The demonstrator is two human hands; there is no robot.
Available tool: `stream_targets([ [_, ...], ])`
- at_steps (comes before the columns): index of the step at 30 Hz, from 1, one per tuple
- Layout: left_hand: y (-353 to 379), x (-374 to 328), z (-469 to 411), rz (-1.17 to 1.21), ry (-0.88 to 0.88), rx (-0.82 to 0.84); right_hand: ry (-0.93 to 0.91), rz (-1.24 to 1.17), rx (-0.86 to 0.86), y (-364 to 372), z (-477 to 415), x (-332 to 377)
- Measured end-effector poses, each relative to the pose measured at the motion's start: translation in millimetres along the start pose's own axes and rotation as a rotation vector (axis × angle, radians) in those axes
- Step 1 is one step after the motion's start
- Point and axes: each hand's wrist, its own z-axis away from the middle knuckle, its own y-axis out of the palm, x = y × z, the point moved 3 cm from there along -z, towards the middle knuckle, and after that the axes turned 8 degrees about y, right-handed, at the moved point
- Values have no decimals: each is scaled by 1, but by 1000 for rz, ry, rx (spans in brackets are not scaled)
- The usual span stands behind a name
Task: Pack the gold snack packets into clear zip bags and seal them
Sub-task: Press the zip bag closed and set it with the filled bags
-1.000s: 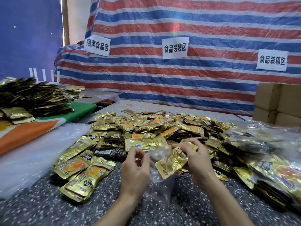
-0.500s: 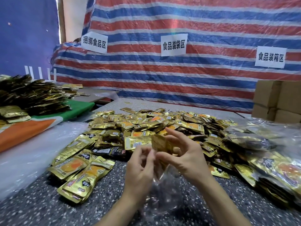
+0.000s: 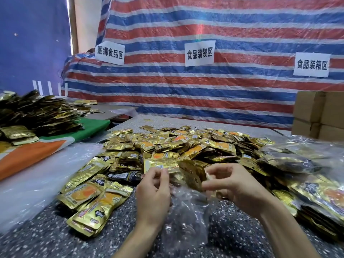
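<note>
Several gold packets [image 3: 192, 175] stand at the mouth of the clear bag [image 3: 186, 213], pinched in the grip of the right hand [image 3: 238, 185]. The grip of the left hand [image 3: 154, 192] pinches the bag edge. If this thin edge slips, the mouth can close and packets may fall onto the table [image 3: 37, 239].

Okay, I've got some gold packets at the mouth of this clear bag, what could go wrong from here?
One: the left hand pinches only one edge of the limp clear zip bag, so its mouth could fold shut and snag the gold packets held by the right hand. Two: those packets sit tilted, mostly above the mouth, so one might slip out into the loose pile behind.
</note>
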Motion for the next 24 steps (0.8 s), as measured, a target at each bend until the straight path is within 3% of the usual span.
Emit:
stream_targets([
  [5, 7, -17, -19, -117, 4, 137, -94, -306, -132, -9, -4, 2],
  [9, 15, -39, -44, -295, 126, 186, -214, -477, -225, -8, -7, 3],
  [12, 20, -64, -55, -311, 236, 236, -307, -648, -158, -9, -4, 6],
  [14, 23, -83, -60, -294, 302, 307, -372, -683, -15, -9, 0, 13],
  [17, 27, -97, -71, -141, 125, 494, -375, -599, 147, -7, 4, 16],
  [22, 35, -106, -86, 172, -337, 715, -292, -573, 117, -9, 2, 8],
  [24, 35, -102, -92, 184, -443, 732, -301, -626, 99, -10, 1, 5],
])
